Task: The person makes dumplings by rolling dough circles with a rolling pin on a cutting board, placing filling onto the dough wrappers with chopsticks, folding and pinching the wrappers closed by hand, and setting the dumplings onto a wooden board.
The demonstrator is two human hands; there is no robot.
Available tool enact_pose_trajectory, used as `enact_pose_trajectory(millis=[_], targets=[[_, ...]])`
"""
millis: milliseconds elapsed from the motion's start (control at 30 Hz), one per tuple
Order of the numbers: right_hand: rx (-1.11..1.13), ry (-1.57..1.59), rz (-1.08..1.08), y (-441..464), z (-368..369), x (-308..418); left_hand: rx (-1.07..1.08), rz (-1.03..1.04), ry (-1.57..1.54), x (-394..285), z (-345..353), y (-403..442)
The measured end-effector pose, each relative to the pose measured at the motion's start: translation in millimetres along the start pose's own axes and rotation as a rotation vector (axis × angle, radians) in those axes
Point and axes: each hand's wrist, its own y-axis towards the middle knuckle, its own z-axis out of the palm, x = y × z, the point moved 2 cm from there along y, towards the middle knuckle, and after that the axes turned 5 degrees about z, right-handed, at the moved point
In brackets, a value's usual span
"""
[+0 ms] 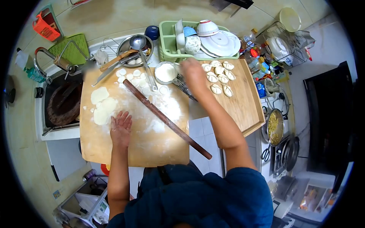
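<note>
My left hand (pixel 121 127) lies palm up over the floured wooden board (pixel 144 152), its fingers stretched out and holding nothing. Flat rolled dough sheets (pixel 104 111) are just beyond its fingertips. My right hand (pixel 193 74) is raised between a glass bowl of flour (pixel 166 73) and several folded dumplings (pixel 218 70) on a second board; its fingers are smeared, so whether they hold anything is unclear. A long wooden rolling pin (pixel 167 119) lies diagonally across the first board and sticks out past its edge. Small round dough pieces (pixel 142 83) are scattered near the top.
A green dish rack (pixel 167 40) with bowls and plates stands behind the boards. A ladle (pixel 138 42) rests on a metal bowl, beside a knife (pixel 110 71). The sink (pixel 48 110) is at left; a pan of yellow food (pixel 274 127) stands at right.
</note>
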Motion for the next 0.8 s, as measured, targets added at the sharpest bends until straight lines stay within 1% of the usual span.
enact_pose_trajectory(millis=[67,133,200,300,400,500,533,567,600,633,667,700,733,800], targets=[[0.014,-0.027,0.117,-18.2,-54.1,-7.8,-0.020,0.023,0.003,-4.2,-10.9,4.6],[0.142,-0.068,0.199,-44.2,-91.1,-30.5,-0.058,0.033,-0.010,-7.4,-20.0,9.1],[0.212,-0.112,0.259,-70.9,-111.3,-46.9,-0.114,0.040,-0.022,-9.7,-28.0,12.8],[0.285,-0.129,0.349,-102.3,-116.9,-62.0,-0.159,0.079,-0.010,-11.0,-42.8,22.6],[0.291,-0.034,0.370,-119.5,-104.6,-74.6,-0.223,0.127,-0.003,-14.1,-54.2,35.1],[0.297,-0.163,0.289,-125.7,-99.3,-77.8,-0.322,0.161,-0.008,-21.6,-62.4,44.5],[0.270,-0.137,0.264,-124.4,-99.7,-74.3,-0.330,0.174,-0.029,-22.3,-71.3,51.4],[0.323,-0.175,0.301,-125.3,-100.4,-75.4,-0.346,0.195,-0.048,-24.4,-81.8,58.4],[0.307,-0.182,0.317,-128.8,-97.1,-79.9,-0.388,0.240,-0.051,-29.6,-78.3,59.4],[0.335,-0.232,0.348,-121.6,-107.4,-67.1,-0.427,0.284,-0.056,-36.1,-83.1,62.1],[0.238,-0.238,0.216,-124.9,-105.0,-76.7,0.027,0.377,-0.112,-39.6,-118.8,80.2],[0.258,-0.200,0.313,-108.8,-118.8,-50.3,-0.481,0.476,0.210,-54.6,-72.6,55.9],[0.215,-0.140,0.335,-104.5,-118.6,-45.0,-0.466,0.543,0.304,-56.1,-96.2,71.6],[0.192,-0.111,0.290,-91.9,-117.8,-15.1,-0.632,0.776,0.772,-52.6,-136.4,105.1]])
